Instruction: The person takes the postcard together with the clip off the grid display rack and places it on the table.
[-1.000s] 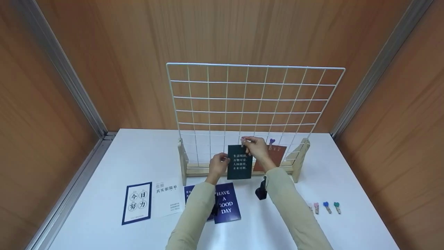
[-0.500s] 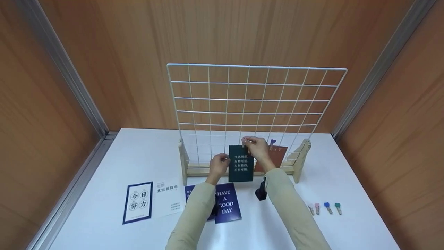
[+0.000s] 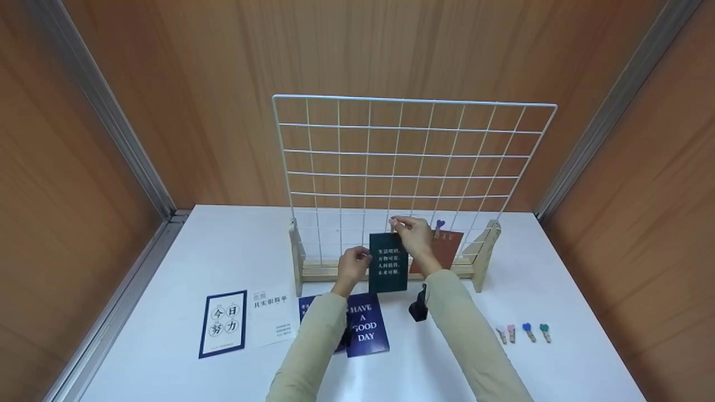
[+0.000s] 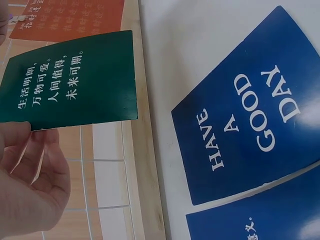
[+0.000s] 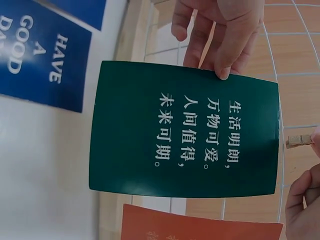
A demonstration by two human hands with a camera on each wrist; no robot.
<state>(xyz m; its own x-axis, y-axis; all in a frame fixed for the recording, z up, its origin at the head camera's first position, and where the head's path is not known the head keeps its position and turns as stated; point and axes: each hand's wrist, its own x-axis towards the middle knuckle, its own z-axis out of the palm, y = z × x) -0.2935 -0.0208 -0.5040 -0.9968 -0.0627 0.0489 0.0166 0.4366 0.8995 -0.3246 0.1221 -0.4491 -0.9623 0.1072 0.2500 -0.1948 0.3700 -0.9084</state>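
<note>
A dark green card (image 3: pixel 388 271) with white printed characters stands upright in front of the white wire grid (image 3: pixel 400 128). My left hand (image 3: pixel 352 267) pinches its left edge between thumb and fingers. Above the card's top edge, my right hand (image 3: pixel 414 235) holds a small wooden clothespin (image 5: pixel 298 141); the right wrist view shows the pin close to that edge, at the grid wires. To the right, a red card (image 3: pixel 447 251) hangs on the grid from a purple heart clothespin (image 3: pixel 440 224), partly hidden by my right hand.
Several heart clothespins, including a blue one (image 3: pixel 528 330) and a green one (image 3: pixel 545 331), lie at the right. A blue card (image 3: pixel 367 329), a white card (image 3: pixel 273 319) and a blue-bordered card (image 3: pixel 223 324) lie in front. Wooden feet (image 3: pixel 487 257) support the grid.
The green card has come slightly lower relative to the grid and the red card. Both hands keep their holds, and the head view has shifted a little.
</note>
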